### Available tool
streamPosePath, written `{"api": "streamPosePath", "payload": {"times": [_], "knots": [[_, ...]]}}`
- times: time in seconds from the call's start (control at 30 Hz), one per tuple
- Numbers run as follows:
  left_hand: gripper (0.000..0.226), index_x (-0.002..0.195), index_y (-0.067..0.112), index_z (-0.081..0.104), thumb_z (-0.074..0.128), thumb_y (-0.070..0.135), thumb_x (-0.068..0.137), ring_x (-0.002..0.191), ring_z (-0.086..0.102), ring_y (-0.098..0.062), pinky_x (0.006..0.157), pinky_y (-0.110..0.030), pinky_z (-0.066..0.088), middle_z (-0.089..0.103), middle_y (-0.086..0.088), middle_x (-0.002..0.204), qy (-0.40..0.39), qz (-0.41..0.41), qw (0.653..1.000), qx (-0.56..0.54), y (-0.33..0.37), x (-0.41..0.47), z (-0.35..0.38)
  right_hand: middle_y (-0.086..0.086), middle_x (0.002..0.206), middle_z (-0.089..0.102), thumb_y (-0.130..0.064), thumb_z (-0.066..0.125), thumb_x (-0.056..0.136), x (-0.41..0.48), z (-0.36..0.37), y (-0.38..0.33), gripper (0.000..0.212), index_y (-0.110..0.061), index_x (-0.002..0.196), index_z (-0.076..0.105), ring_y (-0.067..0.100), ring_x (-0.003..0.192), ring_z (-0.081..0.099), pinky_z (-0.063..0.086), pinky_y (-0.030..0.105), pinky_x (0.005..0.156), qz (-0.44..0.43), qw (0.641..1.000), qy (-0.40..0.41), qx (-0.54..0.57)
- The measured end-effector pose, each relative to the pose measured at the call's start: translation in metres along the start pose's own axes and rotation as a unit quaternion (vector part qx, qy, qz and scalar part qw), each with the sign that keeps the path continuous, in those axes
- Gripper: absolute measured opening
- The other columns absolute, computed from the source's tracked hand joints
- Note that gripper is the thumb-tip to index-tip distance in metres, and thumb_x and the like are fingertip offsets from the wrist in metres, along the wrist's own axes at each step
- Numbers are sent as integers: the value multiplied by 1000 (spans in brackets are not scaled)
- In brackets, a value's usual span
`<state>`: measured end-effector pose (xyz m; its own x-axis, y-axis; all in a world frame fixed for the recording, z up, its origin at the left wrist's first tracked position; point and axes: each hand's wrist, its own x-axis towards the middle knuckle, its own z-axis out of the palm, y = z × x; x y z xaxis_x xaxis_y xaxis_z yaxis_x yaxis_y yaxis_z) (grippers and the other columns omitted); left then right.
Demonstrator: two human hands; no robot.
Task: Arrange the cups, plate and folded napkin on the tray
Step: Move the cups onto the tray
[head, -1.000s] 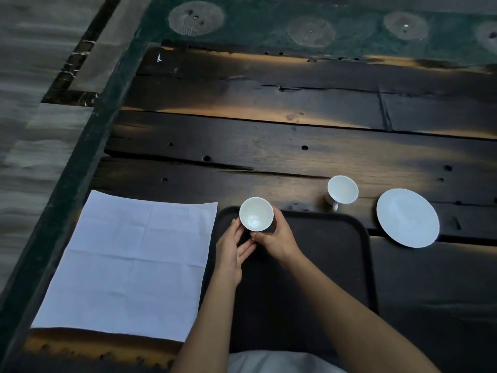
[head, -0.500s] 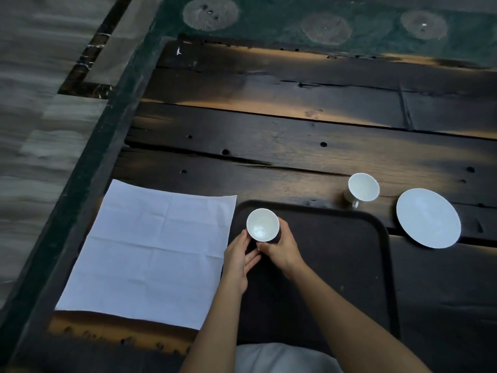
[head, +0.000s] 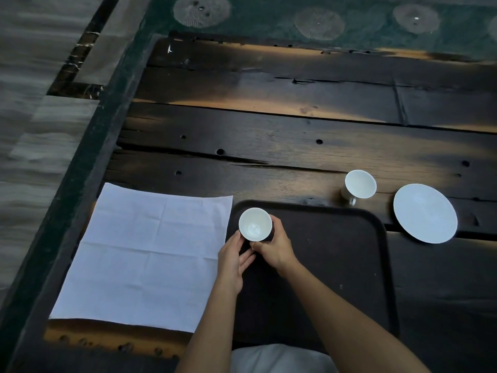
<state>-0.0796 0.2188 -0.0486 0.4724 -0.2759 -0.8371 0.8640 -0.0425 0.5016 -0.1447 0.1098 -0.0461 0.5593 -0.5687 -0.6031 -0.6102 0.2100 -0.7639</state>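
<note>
A white cup (head: pixel 255 224) stands in the far left corner of the dark tray (head: pixel 336 254). My right hand (head: pixel 274 247) wraps its right side and base. My left hand (head: pixel 233 258) touches the cup's near left side with loosely spread fingers. A second white cup (head: pixel 359 184) with a small handle stands on the wood just beyond the tray's far edge. To the right of that cup, a white plate (head: pixel 425 212) lies on the table. The white napkin (head: pixel 145 255) lies spread out flat, left of the tray.
The dark plank table (head: pixel 269 125) has its left edge (head: pixel 80 184) beside the napkin. Green patterned carpet (head: pixel 295 20) lies beyond the table's far edge. My pale clothing (head: pixel 279 359) shows at the bottom of the view.
The cup went slightly lower and nearer onto the tray's corner, both hands staying on it. My head camera shifted, so everything slid a little to the right in view.
</note>
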Motion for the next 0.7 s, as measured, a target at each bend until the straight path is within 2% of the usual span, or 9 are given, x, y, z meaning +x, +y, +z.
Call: {"api": "streamPosePath", "payload": {"times": [0.17, 0.4, 0.6, 0.7], "knots": [[9, 102, 37, 69, 64, 41, 96, 101, 74, -21, 88, -38, 60, 72, 8, 113, 0, 4, 1000, 7, 7, 2, 2, -12, 126, 61, -1, 76, 74, 7, 2, -3, 82, -38, 141, 44, 13, 123, 55, 52, 38, 103, -4, 1000, -2, -5], [9, 100, 38, 70, 66, 42, 94, 100, 75, -20, 85, -37, 61, 74, 9, 107, 0, 6, 1000, 19, 10, 3, 3, -19, 120, 61, -4, 75, 73, 11, 5, 0, 82, -43, 138, 43, 11, 120, 57, 50, 24, 89, -3, 1000, -9, 6], [21, 112, 34, 72, 65, 41, 94, 105, 73, -19, 91, -40, 60, 76, 5, 114, -11, 25, 999, 38, 10, -3, 5, -18, 126, 59, -15, 81, 73, 7, 7, -1, 93, -41, 149, 34, 10, 123, 54, 47, 27, 94, -11, 1000, -18, -9], [15, 102, 37, 76, 63, 38, 95, 104, 73, -16, 85, -37, 61, 77, 7, 109, -9, 37, 998, 59, 12, -9, 6, -15, 133, 57, -20, 85, 72, 3, 8, -1, 107, -37, 156, 23, 12, 126, 54, 48, 31, 100, -4, 1000, -22, -19]]}}
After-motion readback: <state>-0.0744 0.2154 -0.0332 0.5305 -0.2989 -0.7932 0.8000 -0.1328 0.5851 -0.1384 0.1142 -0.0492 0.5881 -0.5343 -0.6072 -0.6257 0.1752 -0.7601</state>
